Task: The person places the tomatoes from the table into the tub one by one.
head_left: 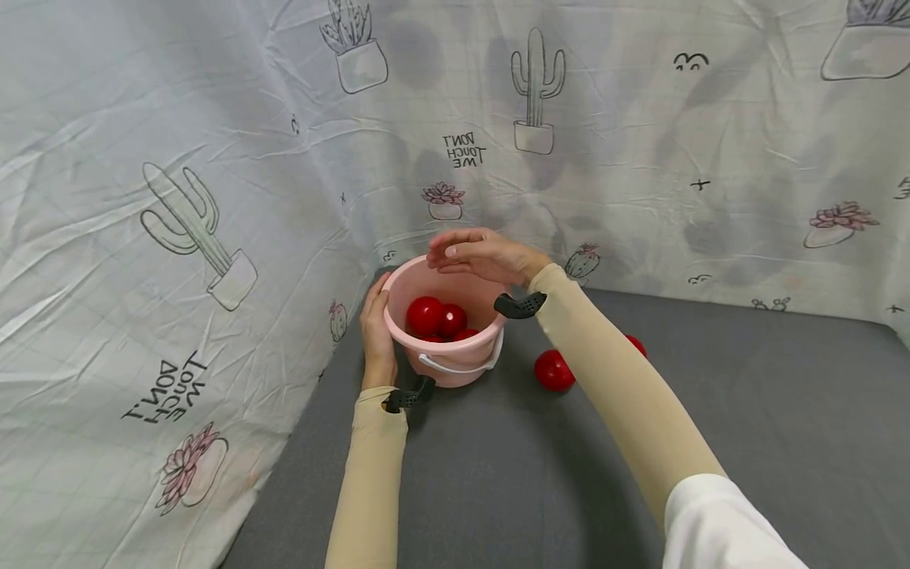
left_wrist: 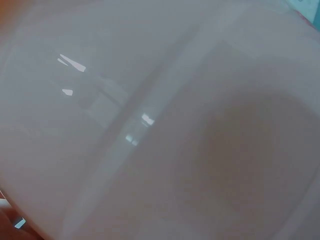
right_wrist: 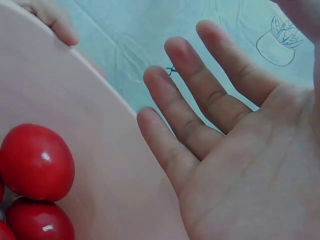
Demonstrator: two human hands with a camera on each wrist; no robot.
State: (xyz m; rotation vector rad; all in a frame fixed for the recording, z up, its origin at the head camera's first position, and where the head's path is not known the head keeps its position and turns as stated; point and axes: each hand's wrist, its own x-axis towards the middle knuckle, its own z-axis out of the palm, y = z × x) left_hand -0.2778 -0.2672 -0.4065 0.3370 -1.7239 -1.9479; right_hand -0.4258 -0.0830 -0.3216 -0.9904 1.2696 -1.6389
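A pink bucket [head_left: 455,367] with a white handle stands on the grey surface, several glossy red tomato-like balls [head_left: 425,316] inside it. My left hand [head_left: 378,336] rests along the bucket's outer left side, fingers extended up toward the rim. The left wrist view is filled by the bucket's pale wall [left_wrist: 150,165]. Above the far part of the rim is my right hand [head_left: 479,254], holding nothing. Its palm and spread fingers show in the right wrist view, where the balls [right_wrist: 37,162] lie at lower left.
Right of the bucket, one red ball [head_left: 554,371] lies on the grey surface [head_left: 483,474]. Another red ball [head_left: 637,344] is mostly hidden behind the right forearm. A white cloth [head_left: 626,158] with cactus drawings hangs at the back and left, close to the bucket.
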